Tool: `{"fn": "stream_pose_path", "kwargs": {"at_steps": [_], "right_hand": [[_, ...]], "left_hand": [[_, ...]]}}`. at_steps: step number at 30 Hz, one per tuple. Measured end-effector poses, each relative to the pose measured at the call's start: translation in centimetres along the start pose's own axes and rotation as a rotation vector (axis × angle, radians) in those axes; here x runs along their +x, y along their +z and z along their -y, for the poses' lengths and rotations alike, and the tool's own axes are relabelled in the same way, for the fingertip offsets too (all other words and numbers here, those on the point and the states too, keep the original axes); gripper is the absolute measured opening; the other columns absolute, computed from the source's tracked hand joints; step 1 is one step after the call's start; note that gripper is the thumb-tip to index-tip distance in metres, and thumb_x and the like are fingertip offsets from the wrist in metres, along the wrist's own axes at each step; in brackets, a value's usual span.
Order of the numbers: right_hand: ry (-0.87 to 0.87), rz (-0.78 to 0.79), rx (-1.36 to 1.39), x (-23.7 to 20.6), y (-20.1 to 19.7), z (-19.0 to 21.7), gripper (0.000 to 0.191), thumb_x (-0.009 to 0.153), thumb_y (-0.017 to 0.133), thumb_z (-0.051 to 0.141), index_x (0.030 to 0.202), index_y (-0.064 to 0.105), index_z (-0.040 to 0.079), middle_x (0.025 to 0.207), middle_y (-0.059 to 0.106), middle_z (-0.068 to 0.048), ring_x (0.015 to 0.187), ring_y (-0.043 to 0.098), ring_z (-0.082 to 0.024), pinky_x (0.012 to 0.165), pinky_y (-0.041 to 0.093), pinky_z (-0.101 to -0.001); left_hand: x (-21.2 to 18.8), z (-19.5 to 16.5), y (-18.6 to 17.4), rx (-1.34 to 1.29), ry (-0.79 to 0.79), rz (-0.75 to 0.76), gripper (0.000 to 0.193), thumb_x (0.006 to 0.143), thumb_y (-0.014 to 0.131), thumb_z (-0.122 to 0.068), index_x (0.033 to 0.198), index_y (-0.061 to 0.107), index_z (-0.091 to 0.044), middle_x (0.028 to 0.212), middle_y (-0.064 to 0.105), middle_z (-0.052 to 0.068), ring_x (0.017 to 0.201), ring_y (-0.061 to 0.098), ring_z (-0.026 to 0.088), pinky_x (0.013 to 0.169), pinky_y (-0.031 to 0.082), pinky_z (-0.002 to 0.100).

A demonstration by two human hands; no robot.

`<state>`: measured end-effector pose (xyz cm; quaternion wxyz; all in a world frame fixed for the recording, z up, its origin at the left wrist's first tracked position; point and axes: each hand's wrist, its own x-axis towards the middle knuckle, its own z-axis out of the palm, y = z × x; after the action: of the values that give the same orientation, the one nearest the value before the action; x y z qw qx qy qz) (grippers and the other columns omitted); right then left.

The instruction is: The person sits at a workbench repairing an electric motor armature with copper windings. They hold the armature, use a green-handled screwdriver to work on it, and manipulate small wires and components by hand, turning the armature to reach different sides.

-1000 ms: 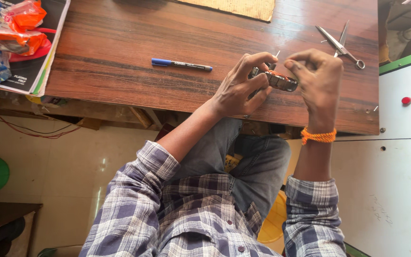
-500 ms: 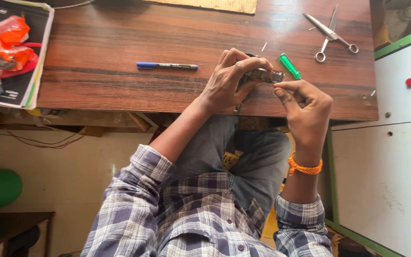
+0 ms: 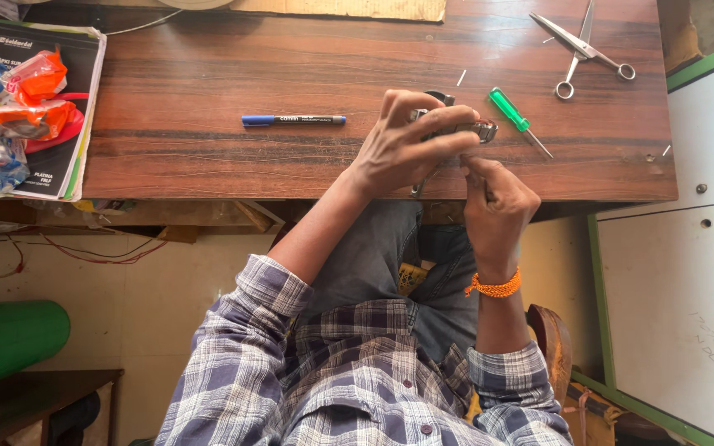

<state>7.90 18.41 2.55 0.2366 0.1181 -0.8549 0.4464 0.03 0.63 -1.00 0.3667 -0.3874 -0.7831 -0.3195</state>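
Wooden desk (image 3: 208, 165): your left hand (image 3: 406, 144) clamps the small metal device (image 3: 464, 130) steady while your right hand (image 3: 496, 202), fingers pinched together, works beneath it.

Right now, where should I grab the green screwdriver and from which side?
Grip the screwdriver by its thick green handle, coming from above. It lies flat on the table, thin shaft pointing toward the near edge, handle clear of the right hand.

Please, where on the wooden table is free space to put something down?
Bare wood lies between the magazine and the blue pen, and above the pen. It is crowded around the left hand, green screwdriver and scissors.
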Motion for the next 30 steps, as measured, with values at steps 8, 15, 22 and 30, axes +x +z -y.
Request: {"fn": "stream_pose_path", "kwargs": {"at_steps": [8, 15, 22, 30], "right_hand": [[-0.07, 0.02, -0.011, -1.1, -0.5, -0.1, 0.017, 0.095, 0.071, -0.009, 0.109, 0.075, -0.001, 0.091, 0.073, -0.012, 0.077, 0.07, -0.014, 0.069, 0.053, -0.0267], [-0.017, 0.04, -0.031, 0.4, -2.9, 2.3, 0.016, 0.095, 0.079, -0.003, 0.11, 0.079, 0.003, 0.079, 0.066, -0.005, 0.064, 0.053, -0.008, 0.058, 0.04, -0.0268], [-0.105, 0.064, -0.061, 5.2, -1.7, 3.6, 0.008, 0.098, 0.083, 0.002, 0.103, 0.077, 0.001, 0.085, 0.071, -0.007, 0.063, 0.051, -0.008, 0.057, 0.037, -0.0257], [0.017, 0.274, -0.021, 10.3, 1.2, 1.7, 0.005, 0.099, 0.078, 0.003, 0.103, 0.078, 0.001, 0.079, 0.073, 0.001, 0.066, 0.064, 0.001, 0.055, 0.048, -0.0212]], "left_hand": [[-1.1, -0.9, 0.0, 0.285, 0.16, -0.12, 0.013, 0.097, 0.081, -0.023, 0.102, 0.069, -0.024, 0.128, 0.057, -0.013, 0.116, 0.045, 0.012, 0.099, 0.04, 0.034], [-0.8, -1.0, 0.5, 0.066, -0.009, -0.248, 0.02, 0.09, 0.082, -0.012, 0.087, 0.062, -0.011, 0.128, 0.055, 0.0, 0.116, 0.048, 0.019, 0.103, 0.04, 0.039], [-0.9, -1.1, -0.6, -0.059, -0.191, -0.235, 0.016, 0.087, 0.078, -0.013, 0.085, 0.063, -0.01, 0.139, 0.052, 0.006, 0.121, 0.046, 0.024, 0.106, 0.036, 0.043], [-0.9, -1.0, -0.9, -0.122, -0.256, -0.224, 0.017, 0.089, 0.077, -0.012, 0.087, 0.06, -0.009, 0.143, 0.049, 0.007, 0.124, 0.045, 0.027, 0.109, 0.038, 0.04]]}}
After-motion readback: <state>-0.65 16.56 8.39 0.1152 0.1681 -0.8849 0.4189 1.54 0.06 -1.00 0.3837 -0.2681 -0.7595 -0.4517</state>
